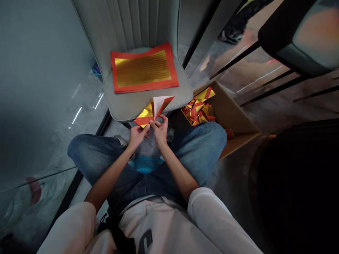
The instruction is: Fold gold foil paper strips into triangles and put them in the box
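Left hand (pixel 137 137) and right hand (pixel 160 131) — fingers (pixel 162 120) pinched — grip folded red-gold paper (pixel 148 113).

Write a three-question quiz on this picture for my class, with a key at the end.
1. True or false: the left hand and right hand both hold the folded gold-and-red paper.
2. Does the stack of red-bordered gold sheets lie on the grey chair seat or in the cardboard box?
3. Fill in the gap: the box holds folded ____ pieces.

Key: 1. True. 2. On the grey chair seat. 3. Gold-and-red paper.
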Available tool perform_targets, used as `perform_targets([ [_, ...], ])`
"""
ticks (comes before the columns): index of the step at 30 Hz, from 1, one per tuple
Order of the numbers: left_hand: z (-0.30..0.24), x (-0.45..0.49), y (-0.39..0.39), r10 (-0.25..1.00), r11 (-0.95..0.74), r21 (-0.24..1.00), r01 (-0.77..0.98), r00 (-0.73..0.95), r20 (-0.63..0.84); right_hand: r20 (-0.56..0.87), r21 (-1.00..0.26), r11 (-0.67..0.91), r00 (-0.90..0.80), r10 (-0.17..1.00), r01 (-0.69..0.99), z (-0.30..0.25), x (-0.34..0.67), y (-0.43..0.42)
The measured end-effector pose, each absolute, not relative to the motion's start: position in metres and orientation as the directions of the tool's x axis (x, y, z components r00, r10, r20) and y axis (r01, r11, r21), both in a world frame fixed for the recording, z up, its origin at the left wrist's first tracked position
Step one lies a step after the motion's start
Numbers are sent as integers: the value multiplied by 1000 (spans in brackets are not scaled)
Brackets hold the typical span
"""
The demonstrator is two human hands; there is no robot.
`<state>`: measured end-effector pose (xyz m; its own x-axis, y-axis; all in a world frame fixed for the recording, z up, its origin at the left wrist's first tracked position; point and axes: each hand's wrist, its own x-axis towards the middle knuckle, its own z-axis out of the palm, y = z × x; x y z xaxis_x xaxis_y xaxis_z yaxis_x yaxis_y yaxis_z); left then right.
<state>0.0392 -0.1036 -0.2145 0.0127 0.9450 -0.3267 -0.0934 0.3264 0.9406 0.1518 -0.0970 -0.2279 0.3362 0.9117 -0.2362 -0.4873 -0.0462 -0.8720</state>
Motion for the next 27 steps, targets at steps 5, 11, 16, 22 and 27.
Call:
perform_targets([
  [5,-213,34,-105,959,284,954,-100,28,-282,-280,-846,-33,390,877,-532,-226,155,-95],
  [11,-212,32,-106,976,214,975,-61,-15,-215,-298,-839,-46,386,873,-542,-225,155,-95],
  [16,-211,33,-105,972,225,972,-75,-49,-229,-283,-855,-43,393,875,-517,-224,155,-97],
  [22,-208,28,-101,971,163,985,-53,-168,-170,-263,-882,-47,407,875,-469,-226,154,-101],
  [27,-206,26,-100,968,160,985,-63,-188,-169,-264,-880,-42,413,872,-474,-227,151,-103],
])
